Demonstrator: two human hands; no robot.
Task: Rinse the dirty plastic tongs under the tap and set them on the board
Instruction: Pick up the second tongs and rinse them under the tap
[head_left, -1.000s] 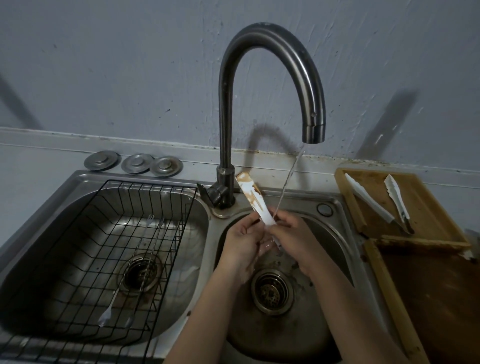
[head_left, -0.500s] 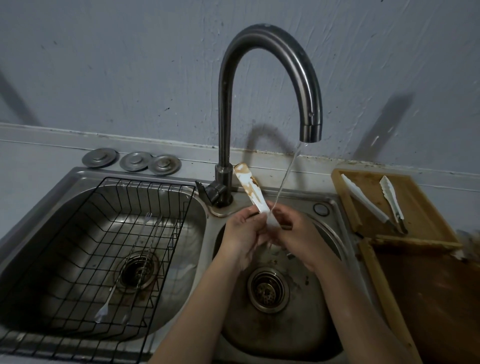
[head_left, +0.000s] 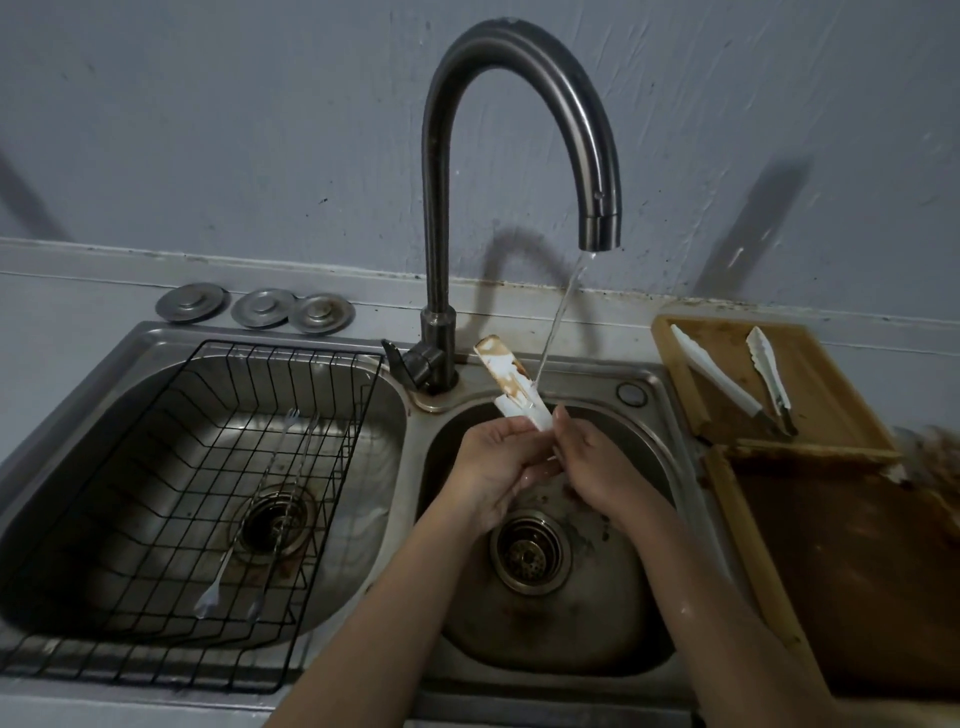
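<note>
Two bare hands meet over the right-hand sink bowl, just in front of the tap (head_left: 519, 171). The left hand (head_left: 493, 462) curls around the lower end of the plastic tongs (head_left: 511, 384), fingers folded over it. The right hand (head_left: 592, 467) presses in from the other side, its fingertips (head_left: 560, 415) touching the same lower end, so both hands close on the tongs and almost touch each other.

From the hands, the tongs run up and away toward the tap's base, leaning to the left. Their long axis points from the hands toward the back of the sink. The far, rounded tip stands free of both hands and carries brown smears (the part nearer the hands looks whiter). How far the tongs reach inside the hands is hidden.

A thin stream of water (head_left: 558, 322) slants down from the tap's spout and meets the tongs on their right edge, about midway along the visible length, just above the right hand's fingertips. The soiled tip lies beyond that point, so rinsing it probably calls for sliding the tongs back under the stream.

To the right of the tap, beside the bowl, lies the wooden board (head_left: 831, 384) with two other tongs (head_left: 719, 376) on it. The right hand is the nearer one to it.
</note>
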